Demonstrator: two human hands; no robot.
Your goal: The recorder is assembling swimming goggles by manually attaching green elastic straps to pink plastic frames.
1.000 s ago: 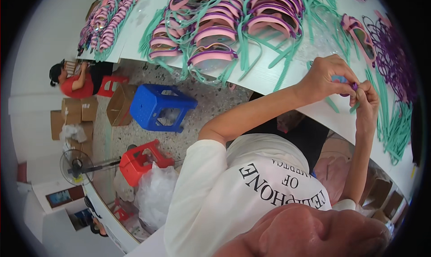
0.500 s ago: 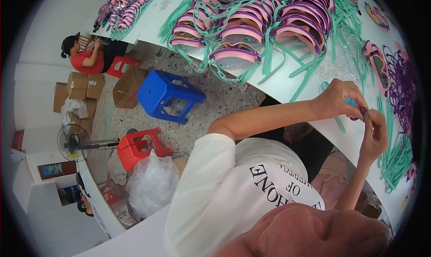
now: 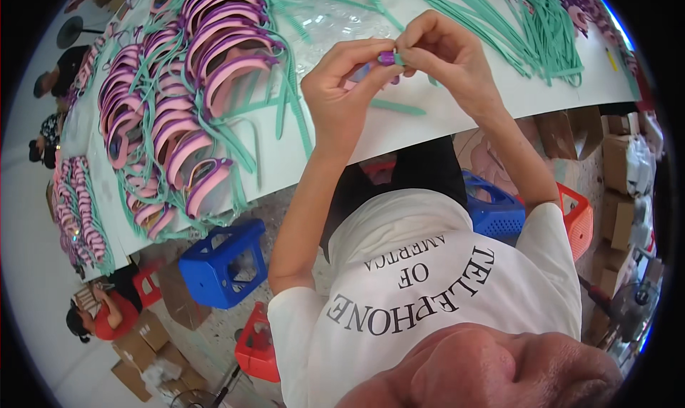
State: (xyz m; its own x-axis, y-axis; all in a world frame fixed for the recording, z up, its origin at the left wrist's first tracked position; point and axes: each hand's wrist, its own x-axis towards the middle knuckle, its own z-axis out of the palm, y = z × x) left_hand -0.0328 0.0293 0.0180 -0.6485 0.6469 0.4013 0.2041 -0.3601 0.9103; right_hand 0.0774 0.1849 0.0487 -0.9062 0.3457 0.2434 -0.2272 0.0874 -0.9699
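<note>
The small purple plastic piece [image 3: 386, 58], pinched between the fingers [image 3: 371, 71] of the left hand [image 3: 341, 94] and those of the right hand [image 3: 448, 57], looks smooth with a slight sheen. The flat white bench [image 3: 442, 115] has a smooth, matt top. The thin teal rubbery straps [image 3: 528, 23] on it look flexible and dull, ribbed along their length. The curved pink-and-purple goggle frames [image 3: 214, 58] look like soft matt rubber or plastic. A clear plastic bag [image 3: 328, 16] lies crinkled and glossy. The blue plastic stool [image 3: 221, 265] is smooth and moulded. The brown cardboard boxes [image 3: 143, 344] are matt paperboard. The white cotton shirt [image 3: 442, 279] is soft, matt cloth.
</note>
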